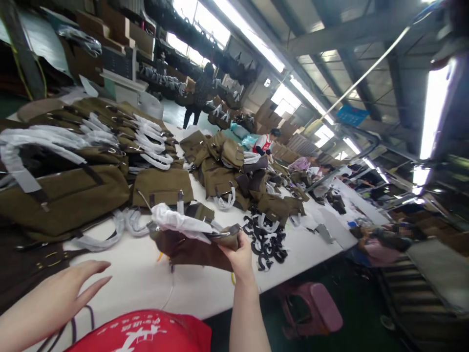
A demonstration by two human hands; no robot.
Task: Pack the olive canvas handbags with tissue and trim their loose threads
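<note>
- Bare white tabletop (137, 278) lies between the left hand (78, 286) and the held handbag (200, 252); a hand could pass there, past one thin cord (172, 283).
- The right hand (240, 254) and that handbag block the way straight ahead.
- Stacked olive handbags (69, 198) wall off the left.
- Heaped black straps (266, 242) obstruct the right; beyond them, bare tabletop opens again.
- A pink stool (317, 308) stands beside the table.

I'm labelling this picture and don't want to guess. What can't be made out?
All in the head view:
Inside of the held bag: hidden by its outer panels and the white wrapping.
Left forearm: cut off by the left edge.
Red shirt: cut off by the bottom edge.
Any print on the blue hanging panel: too small and blurred.
</note>
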